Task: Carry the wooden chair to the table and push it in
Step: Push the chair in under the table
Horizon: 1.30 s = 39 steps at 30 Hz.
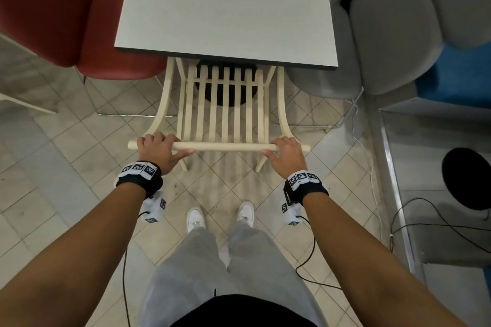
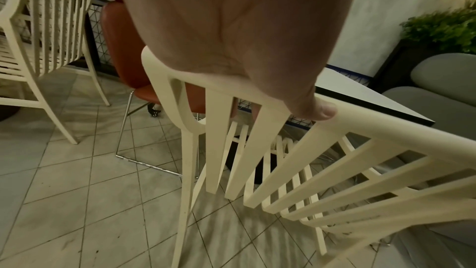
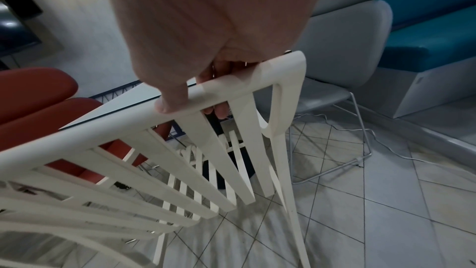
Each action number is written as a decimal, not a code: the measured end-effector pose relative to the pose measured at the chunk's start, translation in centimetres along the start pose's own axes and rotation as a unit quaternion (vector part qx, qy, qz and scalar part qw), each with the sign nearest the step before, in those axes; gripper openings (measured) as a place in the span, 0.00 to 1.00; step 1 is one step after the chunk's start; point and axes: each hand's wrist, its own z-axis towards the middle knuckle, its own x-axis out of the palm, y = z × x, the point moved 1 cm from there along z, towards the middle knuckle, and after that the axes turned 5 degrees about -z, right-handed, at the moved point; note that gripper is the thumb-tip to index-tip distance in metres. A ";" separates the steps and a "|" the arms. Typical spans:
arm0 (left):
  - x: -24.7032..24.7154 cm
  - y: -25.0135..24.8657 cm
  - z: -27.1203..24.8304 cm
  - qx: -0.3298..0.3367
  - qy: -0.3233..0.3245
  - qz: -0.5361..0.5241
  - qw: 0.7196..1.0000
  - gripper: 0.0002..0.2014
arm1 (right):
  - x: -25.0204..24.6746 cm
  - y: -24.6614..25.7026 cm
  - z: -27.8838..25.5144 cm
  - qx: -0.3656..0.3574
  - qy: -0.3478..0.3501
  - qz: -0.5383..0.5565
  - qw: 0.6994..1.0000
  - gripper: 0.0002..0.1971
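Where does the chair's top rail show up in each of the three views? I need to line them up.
Head: the top rail runs level across the middle, left hand and right hand gripping its ends.
Left wrist: top rail slopes from centre down to the right edge.
Right wrist: top rail slopes from upper right down to the left edge.
Shared landmark: the table edge just beyond.

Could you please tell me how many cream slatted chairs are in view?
2: one chair pushed under the table, held by both hands; another stands left, beyond the red chair.
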 end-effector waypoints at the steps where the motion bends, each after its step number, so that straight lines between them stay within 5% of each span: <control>1: 0.0 0.0 0.1 -0.003 0.006 -0.005 1.000 0.37 | 0.0 0.0 0.0 0.000 0.000 -0.001 1.000 0.21; 18: 0.9 -5.3 -1.0 -0.012 0.013 -0.041 0.999 0.37 | -2.2 -4.7 1.7 -0.007 0.017 -0.008 1.000 0.19; 39: 0.3 -2.3 -1.6 0.041 -0.028 -0.032 0.998 0.32 | -0.4 -3.1 -0.4 0.032 -0.009 0.041 0.999 0.20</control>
